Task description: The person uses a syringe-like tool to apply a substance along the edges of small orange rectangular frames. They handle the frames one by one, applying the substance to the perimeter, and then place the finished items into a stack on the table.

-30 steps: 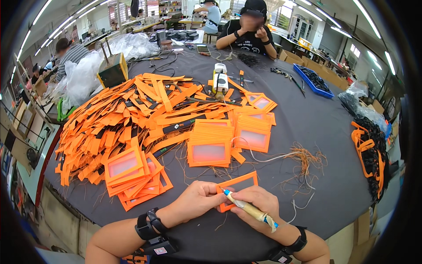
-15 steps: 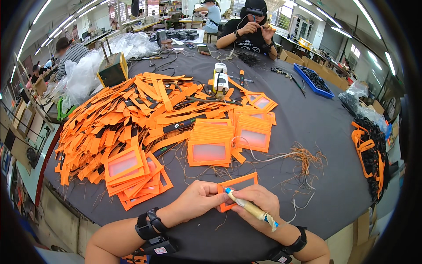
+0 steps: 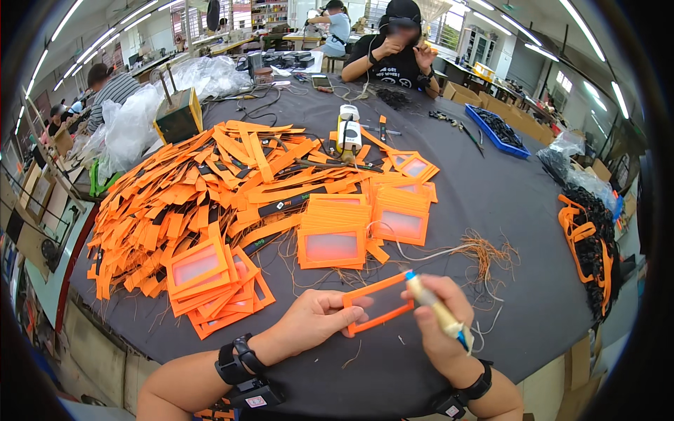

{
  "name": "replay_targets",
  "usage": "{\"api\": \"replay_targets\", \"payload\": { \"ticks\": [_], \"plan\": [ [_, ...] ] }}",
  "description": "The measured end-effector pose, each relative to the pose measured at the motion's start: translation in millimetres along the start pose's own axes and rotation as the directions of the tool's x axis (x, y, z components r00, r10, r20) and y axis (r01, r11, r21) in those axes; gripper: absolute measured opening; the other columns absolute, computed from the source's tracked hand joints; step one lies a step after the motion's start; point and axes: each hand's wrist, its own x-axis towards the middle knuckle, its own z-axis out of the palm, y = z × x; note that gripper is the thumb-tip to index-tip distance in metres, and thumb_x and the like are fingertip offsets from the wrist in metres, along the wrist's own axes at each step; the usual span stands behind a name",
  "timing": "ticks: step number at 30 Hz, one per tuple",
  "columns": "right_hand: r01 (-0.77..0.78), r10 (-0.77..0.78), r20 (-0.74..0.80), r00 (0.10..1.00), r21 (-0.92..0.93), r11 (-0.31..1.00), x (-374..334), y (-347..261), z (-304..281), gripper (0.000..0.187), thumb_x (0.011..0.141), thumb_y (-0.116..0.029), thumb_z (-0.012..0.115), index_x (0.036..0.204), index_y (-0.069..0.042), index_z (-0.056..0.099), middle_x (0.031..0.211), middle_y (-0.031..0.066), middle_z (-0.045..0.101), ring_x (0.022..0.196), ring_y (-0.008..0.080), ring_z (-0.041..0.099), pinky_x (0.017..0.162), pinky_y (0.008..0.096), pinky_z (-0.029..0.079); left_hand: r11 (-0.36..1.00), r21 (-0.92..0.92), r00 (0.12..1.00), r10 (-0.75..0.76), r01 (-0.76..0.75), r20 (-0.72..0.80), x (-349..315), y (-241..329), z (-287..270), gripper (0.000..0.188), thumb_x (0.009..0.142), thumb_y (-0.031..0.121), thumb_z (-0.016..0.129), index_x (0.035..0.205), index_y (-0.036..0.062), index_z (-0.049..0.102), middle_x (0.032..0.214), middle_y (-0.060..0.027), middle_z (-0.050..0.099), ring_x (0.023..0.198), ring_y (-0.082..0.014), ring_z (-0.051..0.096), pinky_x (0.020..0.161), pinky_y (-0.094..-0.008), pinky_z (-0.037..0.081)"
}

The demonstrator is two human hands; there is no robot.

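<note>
Near the table's front edge, my left hand (image 3: 317, 319) pinches the left end of an orange rectangular frame (image 3: 382, 320). The frame is tilted, its upper right corner raised. My right hand (image 3: 446, 330) is closed round a pen-shaped tool (image 3: 434, 303) wrapped in pale tape, blue at both ends. The tool's tip is blurred and points up and left, close to the frame's upper right corner; I cannot tell whether they touch. Beyond my hands lie stacks of similar orange frames (image 3: 331, 245) with pale windows, and another stack (image 3: 200, 270) left of them.
A large heap of orange and black straps (image 3: 182, 196) covers the table's left half. Loose orange threads (image 3: 488, 256) and a pale cord lie to the right. Farther back are a yellow-white device (image 3: 349, 133), a yellow box (image 3: 179, 116) and a blue tray (image 3: 498, 130). A co-worker (image 3: 397, 59) sits across.
My right hand has moved the tool right and up, from the frame's left end to its right end. My left hand keeps holding the frame, which shows more fully now.
</note>
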Motion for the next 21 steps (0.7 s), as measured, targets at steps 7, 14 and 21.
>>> {"api": "replay_targets", "payload": {
  "ticks": [7,14,21],
  "plan": [
    [-0.416,0.486,-0.065,0.872,0.424,0.804,9.9,8.4,-11.2,0.025,0.098,-0.02,0.047,0.114,-0.001,0.047,0.096,0.0147,0.065,0.079,0.0168,0.065,0.068,0.0283,0.053,0.491,0.711,0.72,0.694,-0.503,0.031,0.3,2.1,-0.4,0.036,0.079,-0.006,0.063,0.11,0.0112,0.069,0.113,-0.013,0.054,0.097,-0.0217,0.06,0.081,-0.0281,0.052],
    [-0.475,0.579,0.061,0.813,0.646,0.598,7.5,8.8,-7.8,0.033,0.086,0.003,0.061,0.113,-0.008,0.045,0.093,0.008,0.062,0.079,0.0173,0.065,0.072,0.0283,0.054,0.373,0.792,0.692,0.717,-0.484,0.085,-3.9,5.4,4.0,0.055,0.074,-0.014,0.056,0.121,0.0147,0.062,0.121,-0.0169,0.05,0.101,-0.0309,0.059,0.085,-0.0327,0.052],
    [-0.44,0.524,-0.007,0.852,0.533,0.723,7.5,12.8,-10.4,0.035,0.085,0.004,0.062,0.114,-0.006,0.044,0.092,0.0064,0.059,0.079,0.0166,0.066,0.073,0.0264,0.054,0.87,0.199,0.853,0.486,-0.451,-0.19,-2.2,-1.0,6.2,0.051,0.09,-0.007,0.044,0.139,-0.0016,0.033,0.119,-0.0152,0.051,0.098,-0.0201,0.061,0.08,-0.0289,0.053]
  ]
}}
